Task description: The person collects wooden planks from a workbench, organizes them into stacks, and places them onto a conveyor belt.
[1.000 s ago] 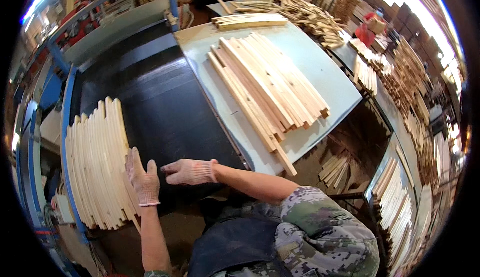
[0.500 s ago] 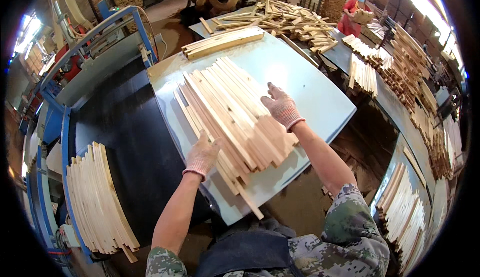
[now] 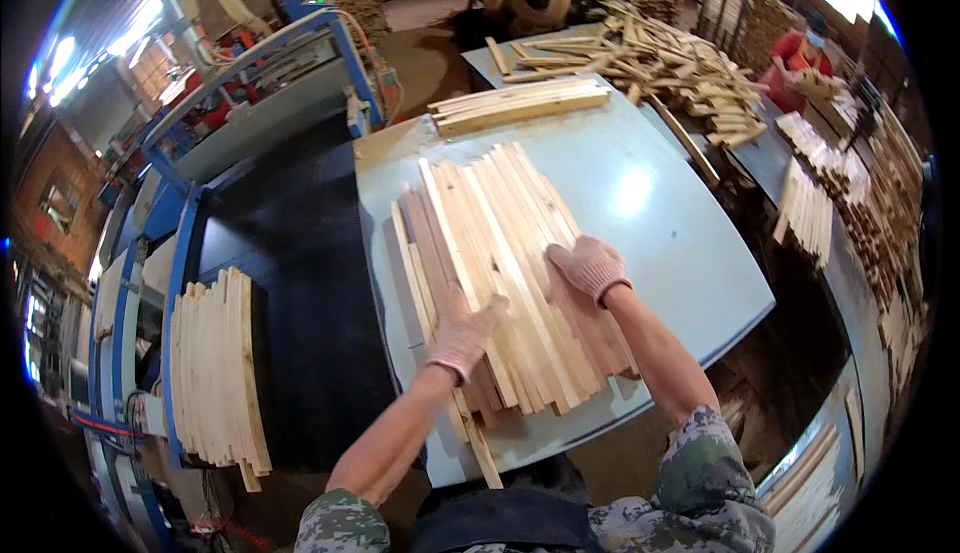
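A row of light wooden strips [image 3: 515, 263] lies side by side on a pale blue-grey table [image 3: 690, 273], a few of them browner than the rest. My left hand [image 3: 468, 333], in a knit work glove, rests on the strips along their left side, thumb spread from the fingers. At the right side, my gloved right hand [image 3: 590, 268] lies over the outer strips with its fingers apart; some fingertips are hidden. One thin strip [image 3: 484, 453] sticks out past the near end of the row.
Several thicker strips [image 3: 520, 108] lie along the table's far edge. To the left is a black belt [image 3: 300, 343] in a blue frame, carrying another row of strips [image 3: 212, 368]. Beyond, loose wood pieces [image 3: 660, 68] are heaped. A person in red [image 3: 800, 68] stands at far right.
My right hand has come down from beside the row onto its right-hand strips. My left hand has shifted inward over the left strips. The strips sit closer together, and the view has turned.
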